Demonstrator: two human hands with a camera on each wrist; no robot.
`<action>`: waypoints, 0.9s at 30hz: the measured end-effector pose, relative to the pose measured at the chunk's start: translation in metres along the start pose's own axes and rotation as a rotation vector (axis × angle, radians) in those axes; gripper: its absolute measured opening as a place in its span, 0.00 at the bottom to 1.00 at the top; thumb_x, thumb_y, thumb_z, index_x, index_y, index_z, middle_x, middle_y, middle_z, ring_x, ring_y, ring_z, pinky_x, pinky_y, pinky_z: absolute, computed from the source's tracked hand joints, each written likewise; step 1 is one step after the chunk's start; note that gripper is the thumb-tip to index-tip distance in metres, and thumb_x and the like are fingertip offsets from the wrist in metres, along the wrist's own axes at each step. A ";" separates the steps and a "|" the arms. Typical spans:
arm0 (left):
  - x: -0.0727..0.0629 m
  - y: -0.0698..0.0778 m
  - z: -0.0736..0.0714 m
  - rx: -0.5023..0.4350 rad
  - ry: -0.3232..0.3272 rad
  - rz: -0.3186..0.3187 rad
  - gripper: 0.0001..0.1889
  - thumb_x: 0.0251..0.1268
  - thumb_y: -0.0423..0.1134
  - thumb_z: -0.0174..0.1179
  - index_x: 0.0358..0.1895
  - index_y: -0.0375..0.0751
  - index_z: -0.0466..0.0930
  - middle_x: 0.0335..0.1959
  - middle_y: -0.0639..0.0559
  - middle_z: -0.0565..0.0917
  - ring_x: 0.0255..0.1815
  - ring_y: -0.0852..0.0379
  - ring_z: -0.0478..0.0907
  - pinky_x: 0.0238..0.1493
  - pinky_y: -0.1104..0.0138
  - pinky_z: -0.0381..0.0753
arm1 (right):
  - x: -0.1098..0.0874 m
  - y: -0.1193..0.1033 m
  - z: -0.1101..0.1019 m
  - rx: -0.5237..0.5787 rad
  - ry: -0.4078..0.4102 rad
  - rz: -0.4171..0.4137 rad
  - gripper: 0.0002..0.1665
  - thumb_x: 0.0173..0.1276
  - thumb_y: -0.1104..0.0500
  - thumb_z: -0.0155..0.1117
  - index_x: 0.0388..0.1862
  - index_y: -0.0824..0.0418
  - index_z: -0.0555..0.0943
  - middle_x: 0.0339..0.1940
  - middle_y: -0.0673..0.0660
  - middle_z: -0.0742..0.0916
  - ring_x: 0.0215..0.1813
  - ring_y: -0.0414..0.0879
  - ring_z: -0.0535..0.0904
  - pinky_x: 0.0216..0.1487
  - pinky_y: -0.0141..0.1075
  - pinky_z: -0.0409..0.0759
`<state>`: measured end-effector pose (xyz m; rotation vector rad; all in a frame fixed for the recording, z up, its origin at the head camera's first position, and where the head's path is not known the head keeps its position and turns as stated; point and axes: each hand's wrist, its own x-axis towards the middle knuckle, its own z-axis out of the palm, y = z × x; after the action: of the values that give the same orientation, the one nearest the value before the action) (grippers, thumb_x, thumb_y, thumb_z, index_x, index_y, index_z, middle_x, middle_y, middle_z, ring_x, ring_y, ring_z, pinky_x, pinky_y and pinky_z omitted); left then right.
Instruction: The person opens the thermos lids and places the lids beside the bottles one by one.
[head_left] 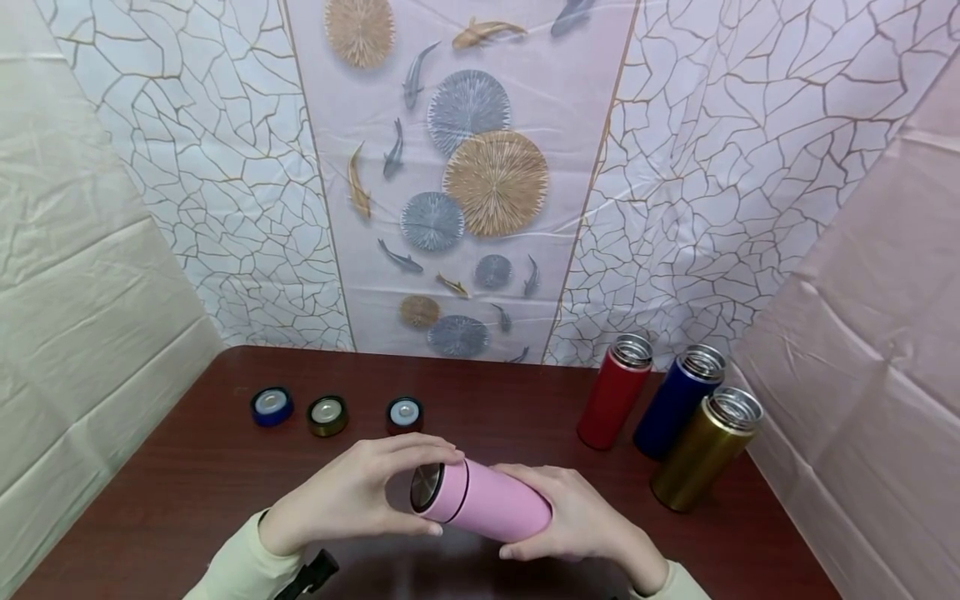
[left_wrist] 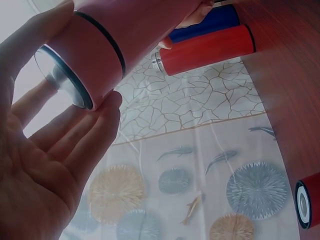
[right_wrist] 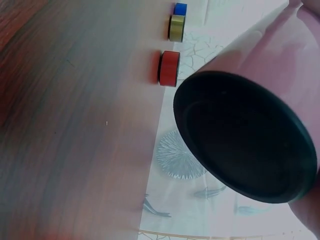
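A pink thermos bottle (head_left: 504, 503) lies tilted in the air above the table, its lidded end toward the left. My right hand (head_left: 573, 510) grips the body near its base, thumb below and fingers over the top. At the other end, my left hand (head_left: 360, 492) holds the pink lid (head_left: 452, 492) between thumb and fingertips. A dark ring runs between lid and body. In the left wrist view the fingertips touch the lid's side (left_wrist: 82, 60), with the palm standing off its end. The black base (right_wrist: 245, 137) fills much of the right wrist view.
Upside-down lids in blue (head_left: 272, 406), gold (head_left: 327, 415) and red (head_left: 405, 414) lie at the back left of the dark wooden table (head_left: 187, 483). Lidless red (head_left: 615, 396), blue (head_left: 677, 404) and gold (head_left: 703, 454) bottles stand at the right. Patterned cloth (head_left: 247, 208) hangs behind.
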<state>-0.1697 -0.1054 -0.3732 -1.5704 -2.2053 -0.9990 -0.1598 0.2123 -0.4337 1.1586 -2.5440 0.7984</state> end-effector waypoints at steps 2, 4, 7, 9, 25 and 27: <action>0.000 0.001 0.000 0.014 0.013 -0.030 0.34 0.55 0.54 0.75 0.66 0.53 0.76 0.62 0.60 0.78 0.60 0.63 0.78 0.56 0.68 0.79 | 0.000 0.000 0.000 -0.002 0.013 -0.003 0.47 0.50 0.30 0.77 0.69 0.41 0.76 0.55 0.44 0.86 0.47 0.36 0.82 0.43 0.35 0.82; 0.000 0.002 0.001 0.032 0.026 -0.063 0.34 0.55 0.56 0.75 0.66 0.54 0.76 0.61 0.61 0.79 0.59 0.64 0.79 0.55 0.67 0.80 | 0.001 -0.001 0.000 -0.004 0.018 0.005 0.48 0.49 0.30 0.77 0.69 0.40 0.75 0.55 0.43 0.85 0.47 0.35 0.82 0.43 0.35 0.82; -0.001 0.003 0.002 0.065 0.052 -0.098 0.34 0.54 0.59 0.74 0.65 0.56 0.76 0.58 0.63 0.80 0.55 0.66 0.79 0.52 0.68 0.80 | 0.002 -0.002 0.000 -0.020 0.027 0.013 0.48 0.49 0.29 0.77 0.70 0.38 0.75 0.53 0.41 0.86 0.45 0.33 0.81 0.42 0.34 0.81; -0.001 0.004 0.004 0.097 0.074 -0.117 0.34 0.54 0.60 0.74 0.65 0.58 0.76 0.56 0.64 0.80 0.52 0.68 0.80 0.49 0.69 0.81 | 0.003 -0.002 -0.001 -0.036 0.035 0.012 0.49 0.48 0.28 0.77 0.69 0.38 0.75 0.51 0.40 0.86 0.44 0.32 0.80 0.41 0.33 0.80; 0.006 0.009 0.014 0.312 0.142 -0.455 0.20 0.53 0.69 0.68 0.36 0.60 0.77 0.17 0.71 0.68 0.19 0.72 0.65 0.22 0.73 0.66 | 0.006 -0.003 0.003 -0.192 0.153 -0.079 0.48 0.48 0.28 0.77 0.66 0.47 0.78 0.48 0.43 0.87 0.38 0.35 0.78 0.38 0.31 0.77; 0.007 0.010 0.013 0.310 0.125 -0.492 0.20 0.54 0.69 0.67 0.34 0.60 0.77 0.16 0.71 0.67 0.18 0.72 0.64 0.22 0.72 0.65 | 0.005 -0.003 0.004 -0.187 0.150 -0.080 0.48 0.49 0.28 0.76 0.67 0.46 0.77 0.48 0.43 0.87 0.38 0.35 0.78 0.37 0.31 0.77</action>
<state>-0.1607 -0.0897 -0.3752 -0.8292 -2.5609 -0.7866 -0.1615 0.2052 -0.4337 1.0905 -2.3763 0.5906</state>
